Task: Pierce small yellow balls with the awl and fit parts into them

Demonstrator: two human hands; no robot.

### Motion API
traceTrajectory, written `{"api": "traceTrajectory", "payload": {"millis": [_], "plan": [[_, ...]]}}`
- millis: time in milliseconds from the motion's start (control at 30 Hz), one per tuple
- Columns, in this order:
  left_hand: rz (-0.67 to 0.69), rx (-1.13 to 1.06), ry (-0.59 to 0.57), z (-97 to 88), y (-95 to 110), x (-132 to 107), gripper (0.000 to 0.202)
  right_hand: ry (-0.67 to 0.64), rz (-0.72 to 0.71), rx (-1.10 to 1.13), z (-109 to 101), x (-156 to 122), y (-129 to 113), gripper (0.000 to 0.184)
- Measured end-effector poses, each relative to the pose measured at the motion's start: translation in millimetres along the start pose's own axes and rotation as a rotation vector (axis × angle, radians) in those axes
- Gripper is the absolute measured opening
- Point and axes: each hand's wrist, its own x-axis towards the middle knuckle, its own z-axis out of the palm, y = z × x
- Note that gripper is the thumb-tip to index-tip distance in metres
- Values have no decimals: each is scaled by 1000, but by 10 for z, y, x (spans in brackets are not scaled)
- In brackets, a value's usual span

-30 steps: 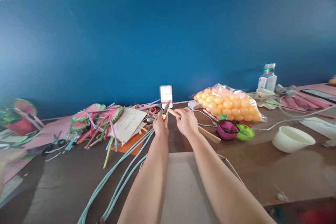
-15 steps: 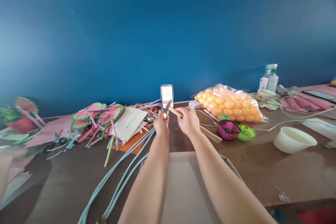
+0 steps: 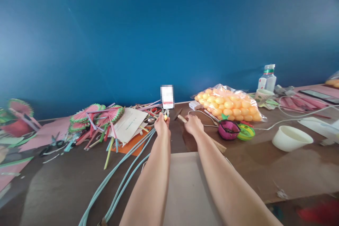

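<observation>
My right hand (image 3: pixel 194 125) is wrapped round the wooden handle of a hammer (image 3: pixel 182 118). The dark hammer head points away from me, and the handle's end shows below my wrist. My left hand (image 3: pixel 162 126) is closed, pinching a small round yellow thing (image 3: pixel 165 117) whose kind I cannot make out. Apart from the hammer head, it sits a little to its left. Just beyond my left hand, a phone (image 3: pixel 167 97) with a blurred-out screen leans against the blue panel. Pale blue cords (image 3: pixel 124 162) run from beside my left hand towards me.
Paper fans (image 3: pixel 87 113), printed sheets (image 3: pixel 129 123) and scissors (image 3: pixel 54 143) lie left. On the right are a bag of orange balls (image 3: pixel 229 104), a purple basket (image 3: pixel 228 130), a green basket (image 3: pixel 245 131), a white bowl (image 3: pixel 291 139) and a bottle (image 3: pixel 268 77). A blue panel (image 3: pixel 159 42) stands behind.
The hammer head has moved away from my left hand, lower and to the right. My left hand has barely moved. A hand at the far left edge has mostly gone from view.
</observation>
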Motion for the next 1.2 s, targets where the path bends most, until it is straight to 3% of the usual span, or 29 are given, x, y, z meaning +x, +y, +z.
{"api": "traceTrajectory", "payload": {"millis": [100, 233, 367, 500, 633, 700, 800, 900, 967, 1100, 1200], "plan": [[5, 2, 7, -2, -20, 2, 18, -61, 27, -30, 57, 29, 18, 35], [-3, 1, 2, 16, -15, -10, 18, -46, 18, -43, 93, 38, 17, 34], [-4, -11, -25, 34, -13, -9, 17, 94, -49, 18, 116, -13, -62, 31], [-15, -7, -8, 47, -29, 5, 18, 302, -197, 254, 77, -118, -220, 30], [-18, 6, -17, 52, -50, 19, 18, 492, -335, 479, -150, -185, -451, 31], [-15, 12, -23, 46, -57, 26, 19, 598, -401, 534, -348, -181, -597, 31], [-11, 20, -30, 30, -58, 32, 18, 645, -434, 507, -721, -145, -780, 32], [-3, 15, -52, 17, -53, 34, 16, 467, -545, 271, -1135, -129, -761, 25], [-5, 20, -69, 16, -49, 35, 16, 306, -571, 56, -1400, -149, -583, 20], [-32, 43, -82, 14, -42, 29, 15, 73, -378, -363, -1783, -193, 47, 17], [-21, 45, -101, 2, -32, 6, 14, -101, -216, -496, -1845, -171, 536, 16]]}}
